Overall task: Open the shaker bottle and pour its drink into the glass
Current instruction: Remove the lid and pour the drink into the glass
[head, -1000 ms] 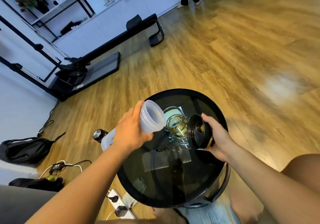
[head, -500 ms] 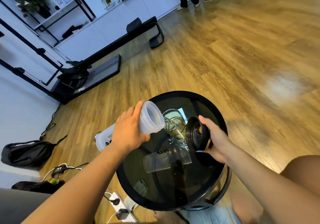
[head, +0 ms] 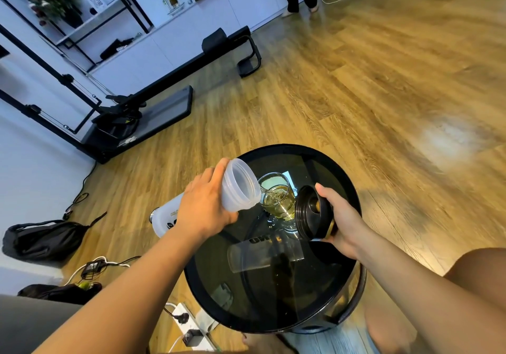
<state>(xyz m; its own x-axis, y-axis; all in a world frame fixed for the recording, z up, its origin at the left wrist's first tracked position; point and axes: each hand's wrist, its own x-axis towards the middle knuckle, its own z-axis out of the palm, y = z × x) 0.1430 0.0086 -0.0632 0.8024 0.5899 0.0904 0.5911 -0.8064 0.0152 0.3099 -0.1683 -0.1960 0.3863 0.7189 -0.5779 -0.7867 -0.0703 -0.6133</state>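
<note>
The left hand has its grip clamped round the shaker bottle, tipped nearly level with its wide threaded mouth at the glass rim, from its nine o'clock. To finish well, I judge, raise the base slowly and keep the lip over the rim, since drops already lie on the bench. The right hand grips the black ribbed lid at the glass's three o'clock. The bottle is frosted, translucent plastic; the clear glass holds amber drink; the round bench is dark and glossy.
</note>
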